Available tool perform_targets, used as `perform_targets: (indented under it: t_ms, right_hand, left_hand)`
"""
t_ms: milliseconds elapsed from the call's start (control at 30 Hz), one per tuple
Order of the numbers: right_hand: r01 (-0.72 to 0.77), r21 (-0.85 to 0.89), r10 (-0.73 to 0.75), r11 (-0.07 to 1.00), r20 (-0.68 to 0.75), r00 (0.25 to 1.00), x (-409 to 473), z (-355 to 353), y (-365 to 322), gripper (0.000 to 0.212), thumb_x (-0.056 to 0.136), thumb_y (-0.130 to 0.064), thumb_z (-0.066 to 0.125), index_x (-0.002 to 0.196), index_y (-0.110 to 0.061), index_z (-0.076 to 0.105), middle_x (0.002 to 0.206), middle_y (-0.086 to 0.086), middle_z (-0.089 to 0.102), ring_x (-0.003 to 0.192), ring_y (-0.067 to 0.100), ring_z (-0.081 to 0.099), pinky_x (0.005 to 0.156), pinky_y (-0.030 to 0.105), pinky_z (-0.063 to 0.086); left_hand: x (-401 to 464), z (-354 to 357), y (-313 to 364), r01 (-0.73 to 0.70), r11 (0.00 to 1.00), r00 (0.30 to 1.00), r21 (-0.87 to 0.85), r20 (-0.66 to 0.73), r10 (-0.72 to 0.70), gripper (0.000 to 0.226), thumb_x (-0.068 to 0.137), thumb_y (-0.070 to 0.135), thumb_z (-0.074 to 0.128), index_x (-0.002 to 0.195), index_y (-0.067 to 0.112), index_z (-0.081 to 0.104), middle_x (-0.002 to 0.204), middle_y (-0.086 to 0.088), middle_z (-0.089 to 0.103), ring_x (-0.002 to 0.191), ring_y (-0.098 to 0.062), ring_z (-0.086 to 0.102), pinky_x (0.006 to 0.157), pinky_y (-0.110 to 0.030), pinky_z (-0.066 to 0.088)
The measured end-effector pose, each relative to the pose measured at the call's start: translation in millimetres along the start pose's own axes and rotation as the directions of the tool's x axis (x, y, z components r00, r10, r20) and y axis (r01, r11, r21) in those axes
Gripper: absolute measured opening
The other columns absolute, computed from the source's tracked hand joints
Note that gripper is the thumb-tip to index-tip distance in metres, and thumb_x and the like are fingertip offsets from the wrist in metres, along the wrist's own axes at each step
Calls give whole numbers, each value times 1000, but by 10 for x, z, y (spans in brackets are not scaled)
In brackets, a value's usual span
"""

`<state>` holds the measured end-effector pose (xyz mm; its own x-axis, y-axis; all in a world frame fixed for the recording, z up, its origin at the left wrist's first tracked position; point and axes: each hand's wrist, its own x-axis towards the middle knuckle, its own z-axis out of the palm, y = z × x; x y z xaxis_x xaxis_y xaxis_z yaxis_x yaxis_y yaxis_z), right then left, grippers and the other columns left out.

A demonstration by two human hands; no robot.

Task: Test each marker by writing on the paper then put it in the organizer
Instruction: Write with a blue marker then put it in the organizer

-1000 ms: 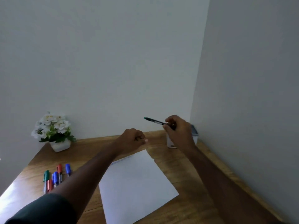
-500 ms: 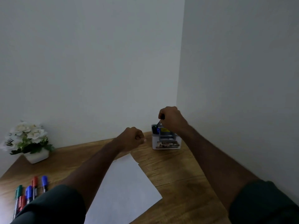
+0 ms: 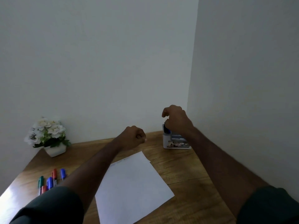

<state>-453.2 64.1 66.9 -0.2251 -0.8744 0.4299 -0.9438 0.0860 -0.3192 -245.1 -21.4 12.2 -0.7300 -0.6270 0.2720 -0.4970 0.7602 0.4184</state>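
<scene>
While the right hand [image 3: 175, 121] hangs over the small white desk organizer [image 3: 175, 142] at the far right corner of the brown wooden worktop [image 3: 186, 168], its fingers [image 3: 164, 113] curl loosely downward above the organizer's left compartment; a dark marker top with a blue band [image 3: 167, 129] sticks up from that compartment just under the thumb. Can't tell if thumb touches or pinches that marker, view too dark and the hand covers it. Organizer stands upright against the right wall, printed label on its front face, text unreadable.

Left hand [image 3: 135, 137] is curled into a fist, holding nothing visible, raised over the worktop just beyond the far corner of the white paper sheet [image 3: 133, 186]. Paper lies flat mid-worktop, rotated, between the two forearms; faint marks near its far edge, too faint to read.

Loose group of markers [image 3: 48, 181] lies on the worktop at near left, well apart from the organizer: green-capped one, two red-capped, two blue-capped, roughly parallel, caps pointing away from the person. Exact count uncertain since the left sleeve [image 3: 53, 207] overlaps the group's near end.

White flowers in a white square pot [image 3: 49, 137] sit at the far left corner against the back wall. Dark short sleeves on both arms.
</scene>
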Motion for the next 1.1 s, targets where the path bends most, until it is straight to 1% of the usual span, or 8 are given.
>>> perform_targets:
  t_ms: [100, 333, 433, 567, 767, 933, 1033, 1100]
  right_hand:
    - [96, 109, -86, 989, -89, 992, -179, 128, -352, 25, 78, 0, 63, 96, -14, 74, 102, 4, 70, 96, 21, 64, 83, 32, 53]
    - [246, 286, -298, 926, 154, 942, -708, 950, -1487, 17, 81, -16, 56, 84, -23, 71, 90, -2, 71, 84, 17, 66, 75, 33, 57]
    - [312, 332, -395, 890, 220, 892, -891, 1272, -1928, 14, 82, -16, 57, 82, -21, 70, 87, -1, 73, 82, 17, 66, 73, 36, 58]
    - [320, 331, -418, 888, 289, 861, -1046, 1535, -2402, 11, 80, -22, 63, 78, -17, 72, 80, 1, 72, 75, 17, 67, 68, 36, 59]
    - [243, 212, -311, 947, 408, 858, -1204, 1713, -2691, 11, 79, -27, 62, 74, -23, 54, 95, 7, 66, 90, 27, 64, 67, 34, 49]
    - [211, 122, -240, 970, 313, 919, -1191, 1713, -2683, 23, 89, -30, 58, 101, -12, 65, 102, 9, 64, 97, 27, 62, 70, 33, 46]
    - [138, 243, -175, 960, 134, 975, -1099, 1590, -2527, 20, 90, -31, 56, 92, -13, 65, 87, 5, 65, 81, 22, 62, 62, 28, 45]
    - [81, 398, -144, 914, 130, 981, -1040, 1476, -2355, 13, 90, -27, 62, 82, -17, 64, 74, -4, 62, 69, 11, 58, 55, 22, 39]
  left_hand:
    - [-257, -128, -75, 22, 1000, 999, -18, -29, -22, 11, 89, 25, 69, 91, 17, 74, 87, 7, 72, 78, -1, 62, 68, -13, 42]
    - [-1321, -523, -699, 223, 973, 968, 57, -133, -214, 9, 85, 18, 70, 82, 11, 73, 77, 1, 71, 67, -7, 58, 64, -20, 43]
    - [-1859, -729, -1003, 295, 954, 943, 61, -182, -280, 21, 85, 16, 68, 68, 3, 63, 60, -1, 57, 57, -4, 44, 58, -25, 37]
    - [-2450, -889, -1303, 397, 916, 892, 63, -263, -368, 29, 84, 21, 69, 57, 29, 61, 53, 16, 55, 51, -2, 48, 54, -24, 41]
    - [-2761, -880, -1449, 441, 897, 859, 33, -306, -411, 9, 82, 19, 75, 74, 20, 75, 71, 11, 70, 66, -4, 63, 63, -27, 51]
    - [-2706, -842, -1406, 395, 919, 862, 13, -351, -366, 6, 83, 19, 74, 85, 25, 73, 79, 15, 63, 71, -1, 55, 65, -24, 44]
    - [-2642, -816, -1385, 383, 924, 857, -1, -372, -356, 23, 84, 31, 75, 107, 29, 69, 98, 10, 61, 85, -8, 55, 74, -26, 46]
    - [-2585, -799, -1353, 375, 926, 862, -37, -355, -363, 36, 86, 34, 73, 120, 32, 64, 112, 12, 57, 97, -9, 54, 80, -25, 44]
